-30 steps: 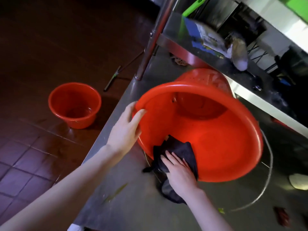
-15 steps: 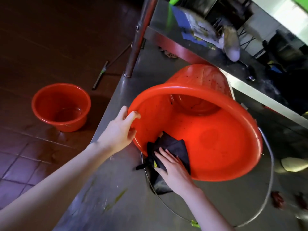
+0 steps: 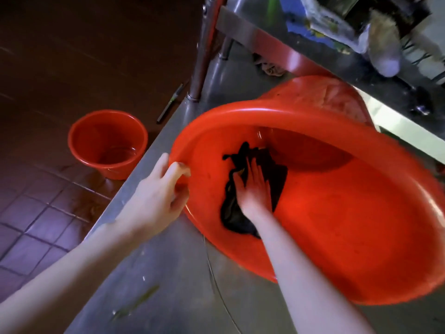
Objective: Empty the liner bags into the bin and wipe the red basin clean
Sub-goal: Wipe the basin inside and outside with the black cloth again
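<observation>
Head view | left hand [image 3: 154, 201] fingers curl round rim of tilted round red plastic basin [image 3: 349, 232] | right hand [image 3: 255, 191], fingers flat, has pushed crumpled black cloth [image 3: 277, 174] deeper inside | wiping progresses

Cloth [image 3: 277, 175] in basin [image 3: 349, 225], bucket [image 3: 80, 153] to left.

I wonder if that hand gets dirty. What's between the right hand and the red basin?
A black cloth, pressed by the right hand against the red basin's inside; the head view shows it.
</observation>
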